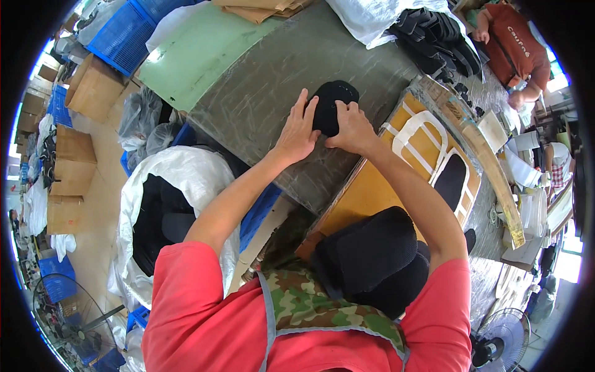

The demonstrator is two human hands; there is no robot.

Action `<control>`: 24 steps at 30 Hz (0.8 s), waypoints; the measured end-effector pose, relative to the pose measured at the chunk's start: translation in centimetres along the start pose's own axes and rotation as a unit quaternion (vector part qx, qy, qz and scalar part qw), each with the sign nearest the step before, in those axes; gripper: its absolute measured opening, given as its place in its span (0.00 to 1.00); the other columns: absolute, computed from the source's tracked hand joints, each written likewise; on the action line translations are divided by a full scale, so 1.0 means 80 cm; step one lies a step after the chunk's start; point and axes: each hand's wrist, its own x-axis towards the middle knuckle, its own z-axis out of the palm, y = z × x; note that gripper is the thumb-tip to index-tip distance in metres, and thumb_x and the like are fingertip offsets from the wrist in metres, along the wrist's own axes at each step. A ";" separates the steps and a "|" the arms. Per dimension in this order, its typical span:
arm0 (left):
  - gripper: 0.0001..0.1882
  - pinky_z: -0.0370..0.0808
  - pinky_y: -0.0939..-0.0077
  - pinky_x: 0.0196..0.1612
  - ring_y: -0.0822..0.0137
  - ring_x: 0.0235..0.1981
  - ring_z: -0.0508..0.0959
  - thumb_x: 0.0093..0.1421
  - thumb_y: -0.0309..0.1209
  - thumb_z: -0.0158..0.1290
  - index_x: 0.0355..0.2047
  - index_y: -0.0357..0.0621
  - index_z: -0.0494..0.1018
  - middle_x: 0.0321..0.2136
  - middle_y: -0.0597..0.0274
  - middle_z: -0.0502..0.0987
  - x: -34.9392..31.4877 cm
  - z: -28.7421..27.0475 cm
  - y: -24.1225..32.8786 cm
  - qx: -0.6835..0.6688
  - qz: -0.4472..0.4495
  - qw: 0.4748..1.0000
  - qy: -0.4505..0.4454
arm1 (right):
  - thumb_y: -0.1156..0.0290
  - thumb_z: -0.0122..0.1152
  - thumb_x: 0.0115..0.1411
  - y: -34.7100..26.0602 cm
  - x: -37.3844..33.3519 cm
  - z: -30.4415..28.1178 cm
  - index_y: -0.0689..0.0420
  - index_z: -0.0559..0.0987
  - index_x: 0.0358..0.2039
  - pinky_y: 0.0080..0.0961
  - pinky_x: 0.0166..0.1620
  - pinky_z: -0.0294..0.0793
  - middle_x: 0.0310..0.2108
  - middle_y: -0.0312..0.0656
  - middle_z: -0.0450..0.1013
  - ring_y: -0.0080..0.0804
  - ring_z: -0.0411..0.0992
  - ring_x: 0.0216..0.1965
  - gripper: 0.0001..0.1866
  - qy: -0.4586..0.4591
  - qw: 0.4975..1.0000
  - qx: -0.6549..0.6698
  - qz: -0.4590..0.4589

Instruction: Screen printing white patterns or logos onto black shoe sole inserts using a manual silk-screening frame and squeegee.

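A black insole (331, 102), or a small stack of them, lies on the dark grey tabletop with its rounded end pointing away from me. My left hand (299, 131) grips its left edge, fingers long and thumb near the close end. From the other side my right hand (352, 129) holds it, fingertips bent over the upper face and thumb at the near end. The palms hide part of its lower half, and I cannot tell how many layers there are.
At right, a yellow board (347, 198) carries white sole-shaped frames (421, 133), one around a black piece. Large black insoles (372, 248) are piled close to my body. A white sack (180, 164) of black pieces stands left. Across the table, a person in a red-brown shirt (517, 46) works.
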 end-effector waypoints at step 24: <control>0.24 0.56 0.54 0.63 0.41 0.64 0.52 0.49 0.25 0.60 0.47 0.47 0.68 0.62 0.45 0.52 0.024 0.006 -0.013 0.006 0.101 0.994 -0.044 | 0.71 0.66 0.43 0.052 -0.008 0.003 0.58 0.74 0.47 0.40 0.52 0.68 0.49 0.46 0.66 0.48 0.67 0.50 0.27 0.068 0.992 0.016 -0.103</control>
